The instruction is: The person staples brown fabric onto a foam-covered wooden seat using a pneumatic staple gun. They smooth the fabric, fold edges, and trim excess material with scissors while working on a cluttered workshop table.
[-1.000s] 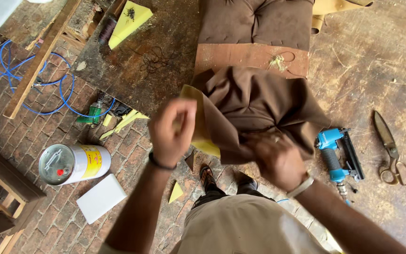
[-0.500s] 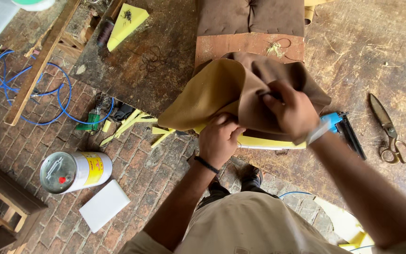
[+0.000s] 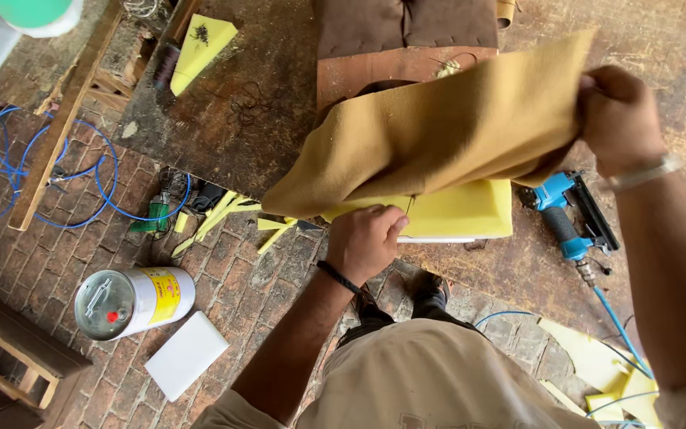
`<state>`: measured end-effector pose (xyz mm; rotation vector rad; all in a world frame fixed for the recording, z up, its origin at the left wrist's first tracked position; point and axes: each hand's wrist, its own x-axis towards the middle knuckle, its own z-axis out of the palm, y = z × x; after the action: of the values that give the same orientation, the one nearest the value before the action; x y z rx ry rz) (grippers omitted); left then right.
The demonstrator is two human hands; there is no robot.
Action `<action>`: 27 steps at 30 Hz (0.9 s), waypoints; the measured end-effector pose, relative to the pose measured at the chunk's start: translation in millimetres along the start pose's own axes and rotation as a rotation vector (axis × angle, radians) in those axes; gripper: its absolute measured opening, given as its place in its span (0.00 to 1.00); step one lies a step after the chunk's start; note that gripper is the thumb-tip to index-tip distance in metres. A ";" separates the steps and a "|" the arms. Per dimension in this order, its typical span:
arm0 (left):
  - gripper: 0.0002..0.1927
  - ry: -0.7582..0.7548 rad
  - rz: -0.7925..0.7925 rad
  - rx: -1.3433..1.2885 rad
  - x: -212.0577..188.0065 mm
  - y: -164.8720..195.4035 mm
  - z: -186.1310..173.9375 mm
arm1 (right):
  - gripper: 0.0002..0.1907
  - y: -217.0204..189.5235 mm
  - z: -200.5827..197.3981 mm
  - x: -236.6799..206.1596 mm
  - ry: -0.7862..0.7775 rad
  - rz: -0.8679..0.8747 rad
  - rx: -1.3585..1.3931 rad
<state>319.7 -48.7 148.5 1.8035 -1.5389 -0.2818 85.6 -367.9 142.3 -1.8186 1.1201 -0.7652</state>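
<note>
Over the counter (image 3: 279, 103), your right hand (image 3: 619, 119) lifts soft tan cloth (image 3: 446, 135), fist closed on its corner; your left hand (image 3: 365, 242) pinches the hem against yellow foam (image 3: 462, 210).

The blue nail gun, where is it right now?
In the head view the blue nail gun lies on the wooden workbench at the right, just below the right hand and beside the yellow foam block.

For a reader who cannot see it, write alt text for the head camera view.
Seen from above, a person's right hand lifts tan fabric off a yellow foam block on a worn workbench, while the left hand grips the fabric's lower edge. A blue nail gun lies alongside.
</note>
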 end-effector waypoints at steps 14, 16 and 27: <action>0.02 -0.010 0.076 0.133 -30.8 -3.3 22.8 | 0.08 -119.2 104.6 -164.5 -0.201 -0.524 -0.375; 0.01 -0.038 0.095 0.209 -28.9 -3.4 30.1 | 0.07 -101.8 122.6 -164.2 -0.167 -0.418 -0.396; 0.11 -0.186 0.339 -0.038 23.4 -3.7 -27.9 | 0.14 -102.8 147.5 -183.0 -0.022 -0.210 -0.630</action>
<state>345.1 -59.5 172.6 1.4878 -1.9239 -0.3176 171.6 -126.5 154.2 -2.4926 1.2598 -0.5353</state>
